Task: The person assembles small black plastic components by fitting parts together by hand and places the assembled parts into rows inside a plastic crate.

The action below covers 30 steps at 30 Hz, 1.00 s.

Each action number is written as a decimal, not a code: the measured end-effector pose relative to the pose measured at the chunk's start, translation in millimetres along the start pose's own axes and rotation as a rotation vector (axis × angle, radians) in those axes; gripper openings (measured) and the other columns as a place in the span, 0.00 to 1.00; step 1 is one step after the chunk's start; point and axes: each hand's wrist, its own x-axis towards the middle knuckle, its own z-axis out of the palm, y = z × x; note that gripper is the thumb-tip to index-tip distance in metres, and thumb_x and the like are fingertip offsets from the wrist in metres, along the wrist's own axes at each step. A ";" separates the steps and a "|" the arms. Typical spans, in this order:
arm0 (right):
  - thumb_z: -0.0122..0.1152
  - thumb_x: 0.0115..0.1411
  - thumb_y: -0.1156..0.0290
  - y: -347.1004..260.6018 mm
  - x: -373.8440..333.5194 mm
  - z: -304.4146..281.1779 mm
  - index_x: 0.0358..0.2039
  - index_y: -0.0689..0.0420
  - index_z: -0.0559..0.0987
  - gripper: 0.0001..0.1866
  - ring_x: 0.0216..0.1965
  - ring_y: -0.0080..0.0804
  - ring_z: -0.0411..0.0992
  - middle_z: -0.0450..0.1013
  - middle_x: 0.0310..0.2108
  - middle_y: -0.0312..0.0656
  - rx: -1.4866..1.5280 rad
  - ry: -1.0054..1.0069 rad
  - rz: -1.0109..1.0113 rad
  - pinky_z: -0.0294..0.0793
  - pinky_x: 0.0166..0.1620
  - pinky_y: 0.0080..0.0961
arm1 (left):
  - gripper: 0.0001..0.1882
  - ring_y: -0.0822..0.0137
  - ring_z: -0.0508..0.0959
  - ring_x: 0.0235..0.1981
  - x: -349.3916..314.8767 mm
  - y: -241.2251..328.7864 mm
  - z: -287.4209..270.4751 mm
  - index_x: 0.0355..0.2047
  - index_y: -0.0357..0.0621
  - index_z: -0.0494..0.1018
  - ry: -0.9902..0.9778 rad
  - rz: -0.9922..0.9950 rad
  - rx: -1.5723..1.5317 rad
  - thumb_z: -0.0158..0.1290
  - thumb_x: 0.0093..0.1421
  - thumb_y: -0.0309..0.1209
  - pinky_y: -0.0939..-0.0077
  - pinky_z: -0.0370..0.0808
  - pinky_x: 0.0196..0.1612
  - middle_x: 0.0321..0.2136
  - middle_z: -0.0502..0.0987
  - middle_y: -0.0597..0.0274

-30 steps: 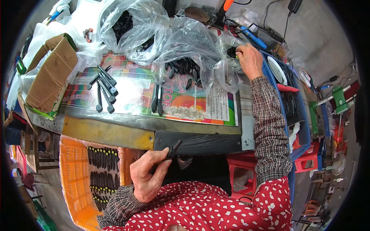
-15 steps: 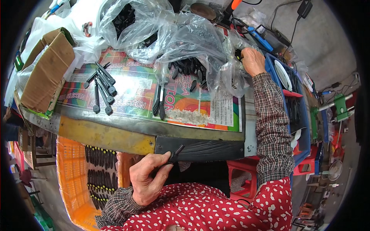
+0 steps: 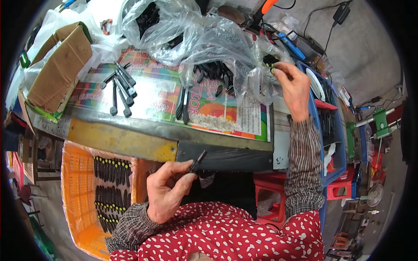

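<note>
Near the bench's front edge, my left hand (image 3: pixel 167 191) pinches a slim black part (image 3: pixel 199 161) between thumb and fingertips, its thin end tilted up to the right. My right hand (image 3: pixel 295 89) is up at the right, by the mouth of a small clear plastic bag (image 3: pixel 262 89). Its thumb and index finger close on a small yellow-ended piece (image 3: pixel 272 70); the rest of that piece is hidden. Long black rods with round ends (image 3: pixel 122 89) lie loosely piled at the left. Two dark slim tools (image 3: pixel 183 106) lie side by side mid-bench.
Large clear bags of black parts (image 3: pixel 213 43) cover the back of the bench. A cardboard box (image 3: pixel 61 69) stands at left. Below, an orange crate (image 3: pixel 78 195) holds rows of black pieces with yellow ends. A blue bin (image 3: pixel 336 167) stands at right, above a red stool (image 3: pixel 270 195).
My right hand has drawn slightly back from the small bag, now pinching a yellow-ended piece. My left hand keeps the black part in nearly the same place. The view has shifted slightly.
</note>
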 end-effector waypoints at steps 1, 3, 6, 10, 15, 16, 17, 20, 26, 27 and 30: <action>0.59 0.53 0.73 -17.6 -14.5 -2.3 0.36 0.62 0.78 0.10 0.32 0.27 0.74 0.77 0.31 0.43 0.192 -0.042 0.074 0.72 0.36 0.22 | 0.11 0.78 0.68 0.19 -1.5 0.9 1.5 0.43 0.33 0.69 0.019 -0.057 -0.102 0.49 0.59 0.19 0.86 0.63 0.20 0.30 0.76 0.56; 0.60 0.53 0.79 -49.2 -44.8 -8.1 0.39 0.65 0.76 0.11 0.34 0.20 0.72 0.75 0.33 0.38 0.521 -0.144 0.199 0.71 0.39 0.17 | 0.09 0.77 0.67 0.17 0.4 3.2 3.4 0.42 0.35 0.68 0.027 -0.057 -0.162 0.49 0.60 0.21 0.85 0.62 0.18 0.31 0.76 0.54; 0.60 0.53 0.82 -81.5 -86.9 -13.2 0.38 0.65 0.76 0.10 0.34 0.18 0.71 0.74 0.33 0.36 0.673 -0.298 0.275 0.71 0.39 0.14 | 0.08 0.76 0.67 0.16 1.3 5.2 5.1 0.41 0.38 0.67 0.029 -0.106 -0.288 0.48 0.61 0.24 0.86 0.61 0.17 0.33 0.76 0.51; 0.61 0.53 0.84 -105.8 -134.0 -11.0 0.39 0.66 0.76 0.12 0.35 0.18 0.71 0.73 0.34 0.36 0.892 -0.409 0.349 0.71 0.39 0.14 | 0.09 0.81 0.66 0.18 -4.8 4.6 12.7 0.42 0.35 0.69 0.038 -0.117 -0.398 0.49 0.60 0.21 0.88 0.60 0.17 0.34 0.77 0.56; 0.62 0.52 0.84 -122.3 -163.0 1.2 0.39 0.65 0.75 0.12 0.35 0.19 0.73 0.73 0.34 0.36 0.965 -0.474 0.412 0.74 0.39 0.15 | 0.08 0.81 0.68 0.18 -13.9 2.6 16.9 0.41 0.37 0.69 0.020 -0.115 -0.452 0.49 0.61 0.22 0.90 0.62 0.17 0.34 0.77 0.60; 0.62 0.51 0.85 -124.7 -167.9 5.9 0.39 0.65 0.76 0.13 0.32 0.18 0.73 0.74 0.32 0.36 0.979 -0.443 0.417 0.74 0.35 0.14 | 0.08 0.81 0.68 0.18 -15.8 -0.3 16.1 0.42 0.38 0.69 0.006 -0.097 -0.448 0.49 0.61 0.22 0.90 0.62 0.17 0.34 0.77 0.61; 0.62 0.51 0.85 -126.5 -171.4 9.1 0.39 0.65 0.76 0.13 0.32 0.18 0.73 0.74 0.32 0.36 0.985 -0.446 0.417 0.74 0.35 0.14 | 0.09 0.81 0.68 0.18 -17.2 -1.8 15.7 0.42 0.38 0.69 -0.010 -0.078 -0.445 0.49 0.61 0.22 0.90 0.62 0.17 0.33 0.77 0.61; 0.64 0.49 0.84 -133.0 -179.4 15.4 0.38 0.63 0.75 0.14 0.29 0.20 0.74 0.74 0.28 0.39 0.799 -0.347 0.191 0.74 0.29 0.16 | 0.09 0.81 0.70 0.19 -21.3 -2.3 14.5 0.42 0.38 0.69 0.017 -0.090 -0.463 0.50 0.61 0.23 0.90 0.62 0.17 0.33 0.77 0.62; 0.66 0.44 0.82 -137.6 -183.2 17.7 0.37 0.63 0.75 0.17 0.26 0.36 0.74 0.73 0.28 0.45 0.469 -0.262 -0.178 0.72 0.27 0.25 | 0.09 0.80 0.71 0.19 -28.8 -5.5 12.1 0.42 0.38 0.69 0.041 -0.102 -0.457 0.51 0.61 0.23 0.91 0.62 0.17 0.34 0.77 0.63; 0.66 0.44 0.82 -138.3 -184.0 17.7 0.37 0.63 0.74 0.17 0.26 0.37 0.74 0.73 0.28 0.45 0.436 -0.253 -0.199 0.73 0.27 0.26 | 0.09 0.80 0.71 0.19 -29.4 -6.1 11.8 0.42 0.38 0.69 0.038 -0.101 -0.447 0.50 0.61 0.23 0.91 0.63 0.17 0.34 0.77 0.63; 0.65 0.45 0.83 -141.7 -185.8 16.3 0.37 0.63 0.75 0.17 0.26 0.35 0.74 0.73 0.28 0.45 0.411 -0.285 -0.156 0.74 0.28 0.25 | 0.09 0.80 0.71 0.19 -30.1 -5.6 10.1 0.42 0.38 0.69 0.028 -0.110 -0.457 0.50 0.61 0.24 0.91 0.63 0.17 0.34 0.77 0.62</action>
